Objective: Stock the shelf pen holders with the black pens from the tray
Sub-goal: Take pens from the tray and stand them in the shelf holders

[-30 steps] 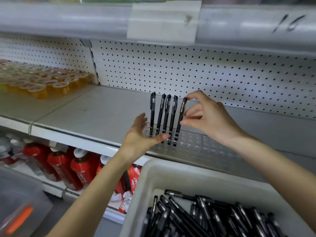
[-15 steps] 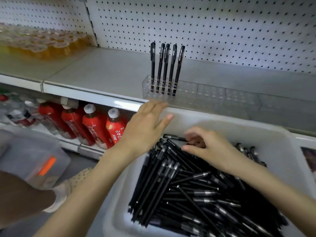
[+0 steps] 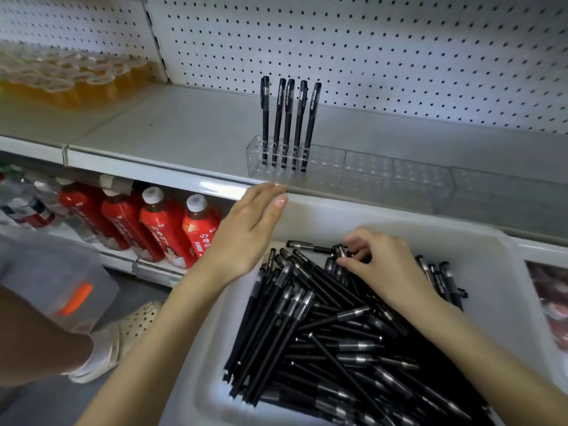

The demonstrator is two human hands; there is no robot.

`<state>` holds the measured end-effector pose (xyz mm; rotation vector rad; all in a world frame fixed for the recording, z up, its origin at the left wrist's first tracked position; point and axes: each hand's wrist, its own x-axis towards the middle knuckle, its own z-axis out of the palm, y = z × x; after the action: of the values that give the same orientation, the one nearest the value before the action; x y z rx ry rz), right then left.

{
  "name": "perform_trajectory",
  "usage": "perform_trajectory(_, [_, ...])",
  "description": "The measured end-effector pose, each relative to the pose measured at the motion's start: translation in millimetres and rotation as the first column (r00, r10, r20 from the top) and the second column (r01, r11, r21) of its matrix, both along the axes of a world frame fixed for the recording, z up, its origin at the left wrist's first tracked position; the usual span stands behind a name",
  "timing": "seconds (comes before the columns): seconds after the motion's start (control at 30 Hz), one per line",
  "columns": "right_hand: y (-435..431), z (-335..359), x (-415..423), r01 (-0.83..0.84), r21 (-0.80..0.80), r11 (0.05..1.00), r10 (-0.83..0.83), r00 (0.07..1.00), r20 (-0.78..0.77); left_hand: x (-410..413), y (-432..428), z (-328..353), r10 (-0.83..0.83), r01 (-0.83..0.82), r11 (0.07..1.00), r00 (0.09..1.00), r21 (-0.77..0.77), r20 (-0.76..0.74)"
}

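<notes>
Down in the tray [image 3: 488, 259] with the right hand [image 3: 387, 265], fingers curled over the far end of the black pens [image 3: 322, 333], tips pressed on a cap or two there. Pinched or merely touched, cannot tell. Pile lying flat, most barrels running away from the wrist, a few crossed under the palm.

Left hand [image 3: 246, 232] loose and flat, fingers straight, nothing held, hovering over the tray's far left corner.

Ahead of and above both hands, on the shelf [image 3: 184, 133]: the clear pen holder [image 3: 322, 161], nearer the left fingertips than the right. Five standing pens [image 3: 289, 118] upright in its left end, side by side; remaining holes unfilled. More clear holders [image 3: 421, 176] to the right of it, nothing showing in them.

Picking stage by the look of it, stocking barely begun. Next pen likely needing a turn from flat to upright, then a lift forward and up to the hole beside the fifth.
</notes>
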<state>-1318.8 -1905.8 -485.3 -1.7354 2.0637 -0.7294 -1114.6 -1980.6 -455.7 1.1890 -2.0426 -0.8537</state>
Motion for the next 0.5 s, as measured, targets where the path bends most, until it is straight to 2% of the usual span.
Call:
perform_trajectory(0.17, [-0.1,-1.7,6.4,0.027,-0.052,0.998,-0.032,0.995,-0.099,0.0,-2.0,-2.8,-0.003,0.003,1.000,0.999,-0.003,0.041])
perform_trajectory(0.5, [0.4,0.5,8.8,0.015,-0.050,0.999,-0.022,0.992,-0.125,0.5,-2.3,-4.2,-0.001,0.002,1.000,0.999,-0.020,0.053])
